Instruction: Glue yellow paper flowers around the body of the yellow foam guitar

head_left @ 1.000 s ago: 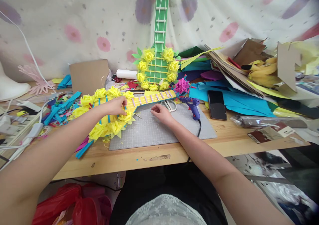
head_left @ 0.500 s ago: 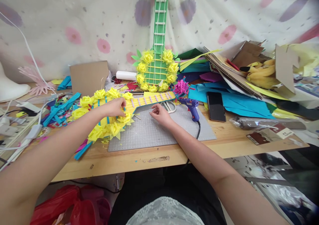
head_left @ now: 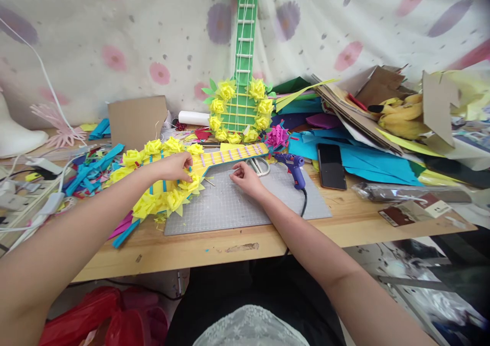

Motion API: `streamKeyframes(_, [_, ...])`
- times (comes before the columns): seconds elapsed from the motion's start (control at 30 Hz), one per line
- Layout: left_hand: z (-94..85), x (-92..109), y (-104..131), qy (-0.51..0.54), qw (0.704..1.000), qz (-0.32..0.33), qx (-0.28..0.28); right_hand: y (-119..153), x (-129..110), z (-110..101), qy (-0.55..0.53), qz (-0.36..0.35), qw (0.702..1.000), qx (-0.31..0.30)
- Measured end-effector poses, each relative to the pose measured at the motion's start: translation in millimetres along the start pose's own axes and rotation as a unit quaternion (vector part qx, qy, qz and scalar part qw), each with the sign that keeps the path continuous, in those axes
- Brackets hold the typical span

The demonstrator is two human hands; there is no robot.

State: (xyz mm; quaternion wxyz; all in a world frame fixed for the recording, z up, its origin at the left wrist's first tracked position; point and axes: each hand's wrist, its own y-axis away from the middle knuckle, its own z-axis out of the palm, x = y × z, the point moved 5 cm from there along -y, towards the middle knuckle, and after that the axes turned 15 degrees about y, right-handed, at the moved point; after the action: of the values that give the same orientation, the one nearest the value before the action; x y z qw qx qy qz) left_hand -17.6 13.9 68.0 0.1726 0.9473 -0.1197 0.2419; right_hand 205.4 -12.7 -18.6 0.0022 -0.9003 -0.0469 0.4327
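A yellow paper guitar (head_left: 214, 157) with yellow paper flowers around its body and blue strips across it lies on the table, its neck pointing right. My left hand (head_left: 179, 166) rests over the guitar body near the start of the neck, its fingers bent down among the flowers; what they grip, if anything, is hidden. My right hand (head_left: 245, 177) hovers over the grey cutting mat (head_left: 225, 208), just below the neck, thumb and fingertips pinched together on something too small to make out. Upright behind stands a green guitar (head_left: 244, 101) ringed with yellow flowers.
A blue glue gun (head_left: 294, 168) and white-handled scissors (head_left: 260, 166) lie right of my right hand. Farther right are a black phone (head_left: 332, 165), blue paper (head_left: 378, 162) and stacked cardboard. Paper scraps (head_left: 92, 167) and power strips (head_left: 36, 203) fill the left side.
The view has tilted up slightly. Both hands keep nearly the same places beside the yellow guitar, with only slight finger movement.
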Motion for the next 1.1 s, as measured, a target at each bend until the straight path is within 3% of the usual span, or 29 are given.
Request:
streamKeyframes(0.47, [2.0,10.1,0.0,-0.095,0.995,-0.02,-0.005,3.1,0.6,2.7,0.008,-0.011,1.0,-0.003])
streamKeyframes(0.83, [6.5,24.3,1.1,-0.214,0.973,-0.07,-0.054,4.3,5.4,5.2,0.004,-0.034,0.999,0.007])
streamKeyframes(1.1, [4.6,17.5,1.9,-0.208,0.974,-0.083,-0.04,4.6,4.5,4.9,-0.004,-0.033,0.999,0.005])
